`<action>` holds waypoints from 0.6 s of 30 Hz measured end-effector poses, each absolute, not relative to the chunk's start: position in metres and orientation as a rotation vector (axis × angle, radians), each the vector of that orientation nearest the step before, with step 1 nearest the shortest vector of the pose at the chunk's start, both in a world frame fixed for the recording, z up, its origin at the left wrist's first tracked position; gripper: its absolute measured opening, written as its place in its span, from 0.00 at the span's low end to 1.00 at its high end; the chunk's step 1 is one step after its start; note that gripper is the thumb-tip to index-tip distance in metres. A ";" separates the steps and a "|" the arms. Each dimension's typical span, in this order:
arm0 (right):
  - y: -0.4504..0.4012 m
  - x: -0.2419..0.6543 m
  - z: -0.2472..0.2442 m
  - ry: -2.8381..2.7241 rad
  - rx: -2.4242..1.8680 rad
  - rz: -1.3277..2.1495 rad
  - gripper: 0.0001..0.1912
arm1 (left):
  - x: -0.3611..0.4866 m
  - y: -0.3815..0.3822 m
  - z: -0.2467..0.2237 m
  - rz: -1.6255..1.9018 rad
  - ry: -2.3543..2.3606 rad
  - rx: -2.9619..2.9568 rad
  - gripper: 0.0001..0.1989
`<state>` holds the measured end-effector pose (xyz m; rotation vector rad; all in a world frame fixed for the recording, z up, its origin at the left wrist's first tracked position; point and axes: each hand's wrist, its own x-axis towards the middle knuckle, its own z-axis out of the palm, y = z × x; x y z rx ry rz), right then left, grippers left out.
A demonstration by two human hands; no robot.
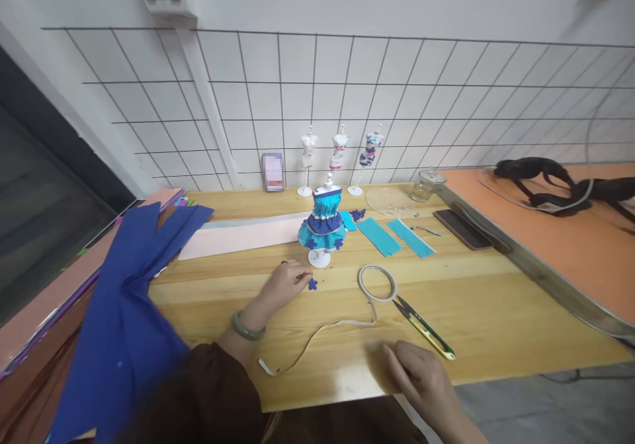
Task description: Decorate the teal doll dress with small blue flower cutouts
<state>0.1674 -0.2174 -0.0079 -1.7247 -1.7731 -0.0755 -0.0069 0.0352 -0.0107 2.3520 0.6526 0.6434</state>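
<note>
My left hand [285, 286] rests on the wooden table with its fingertips drawn together. Right beside those fingertips lies a dark blue paper flower [312, 284]; whether they touch it, or hold something small, I cannot make out. Just beyond stands a small dress form [328, 180] on a white round base, wearing a turquoise and navy ruffled dress [322, 224] with blue flowers on its hem. My right hand [421, 372] is curled into a loose fist at the table's front edge, with nothing visible in it. Near it lie yellow-and-green thread snips [425, 328].
A roll of double-sided tape [361, 284] trails a loose strip toward the front. Turquoise strips [380, 237], a phone [462, 228] and a glass jar [423, 189] sit at right. Blue crepe paper [124, 298] covers the left side. Three small dress forms [308, 149] stand behind.
</note>
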 end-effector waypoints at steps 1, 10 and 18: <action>-0.220 0.171 -0.008 -1.735 -1.740 -0.102 0.19 | -0.006 0.032 -0.007 0.632 0.638 2.359 0.10; -0.219 0.172 -0.025 -1.703 -1.870 -0.124 0.17 | 0.030 -0.027 0.030 0.267 0.524 2.148 0.10; -0.217 0.169 -0.025 -1.669 -1.903 -0.206 0.17 | 0.067 -0.053 0.016 0.100 0.364 2.295 0.08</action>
